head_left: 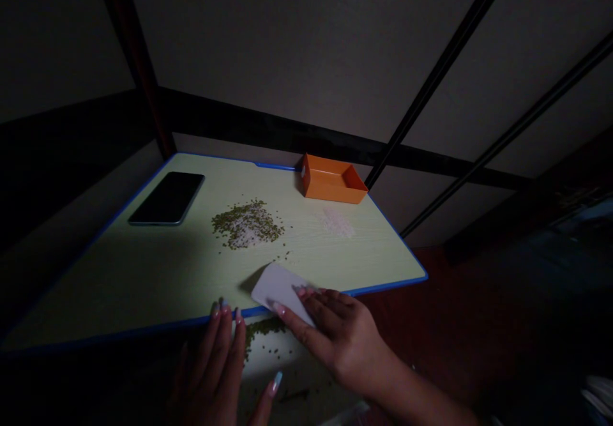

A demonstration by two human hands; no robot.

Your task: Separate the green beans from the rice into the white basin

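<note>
My right hand (345, 336) grips a pale card with rounded corners (278, 285) between thumb and fingers, slanting over the table's front edge. To its left, my left hand (220, 356) has its fingers stretched out, the tips at the blue-edged table (158, 273); nothing shows in it. Beyond the card lies a mixed heap of small green beans and white grains (246, 225), with a few stray bits scattered on its near side. Farther right rests a thin patch of white grains (338, 221). Below the edge, between my hands, more green beans (263, 328) lie on a pale surface.
An orange open box (335, 190) stands at the table's back right. A dark-screened phone (167, 199) lies at the back left. Panelled walls (272, 49) rise behind the table, and reddish floor (431, 311) shows at the right. The light is dim.
</note>
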